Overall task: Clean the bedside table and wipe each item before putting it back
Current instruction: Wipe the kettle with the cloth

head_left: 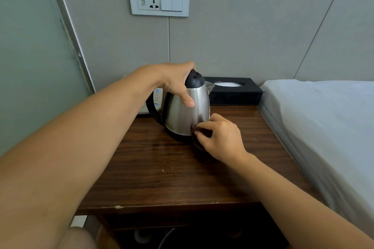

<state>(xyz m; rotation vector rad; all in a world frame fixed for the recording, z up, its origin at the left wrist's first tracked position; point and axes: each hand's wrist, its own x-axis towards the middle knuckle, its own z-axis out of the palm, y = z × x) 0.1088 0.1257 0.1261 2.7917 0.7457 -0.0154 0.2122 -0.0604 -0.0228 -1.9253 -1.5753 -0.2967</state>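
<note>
A steel kettle [183,116] with a black lid and black handle stands tilted on the dark wooden bedside table [153,178]. My left hand [176,81] grips the kettle around its top, thumb down the steel side. My right hand [220,137] holds a dark brown cloth [197,139] pressed against the kettle's lower right side. Most of the cloth is hidden under my fingers.
A black tissue box [234,92] sits at the table's back right. A white device [153,101] with blue buttons stands behind the kettle on the left. A bed with a white sheet [323,123] borders the table's right. Crumbs [168,169] lie mid-table. A wall socket panel [159,2] hangs above.
</note>
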